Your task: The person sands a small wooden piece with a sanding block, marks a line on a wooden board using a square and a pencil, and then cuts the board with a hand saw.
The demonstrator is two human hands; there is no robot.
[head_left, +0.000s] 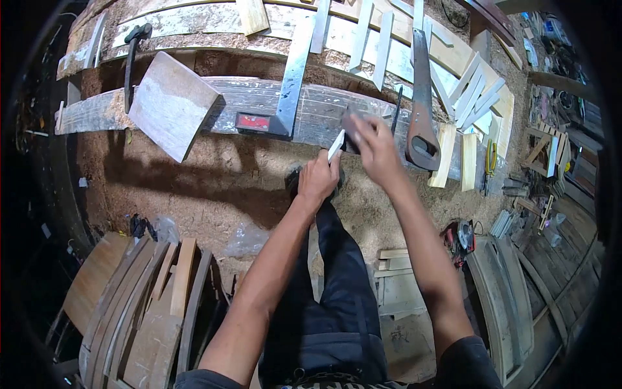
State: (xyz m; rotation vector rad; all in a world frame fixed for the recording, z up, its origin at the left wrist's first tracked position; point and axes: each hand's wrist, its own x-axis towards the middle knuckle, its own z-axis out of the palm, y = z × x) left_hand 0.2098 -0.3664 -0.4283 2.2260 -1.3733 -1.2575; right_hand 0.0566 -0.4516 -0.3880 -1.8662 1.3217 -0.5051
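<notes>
My left hand (318, 174) is closed round a short pale strip of wood (336, 146), which points up and to the right at the near edge of the workbench (253, 94). My right hand (374, 148) grips a dark flat block (352, 123), blurred by motion, just above and right of the strip's tip. Whether block and strip touch cannot be made out. To the left of my hands lies a metal square (295, 78) with a red-centred handle (253, 122). A handsaw (422, 97) with a wooden handle rests on the bench to the right.
A square board (173, 104) overhangs the bench edge at left, beside a black clamp (131, 58). Cut pale strips (476, 97) lie at the upper right, near yellow-handled pliers (491, 157). Stacked boards (133, 311) and a power tool (462, 238) stand lower down.
</notes>
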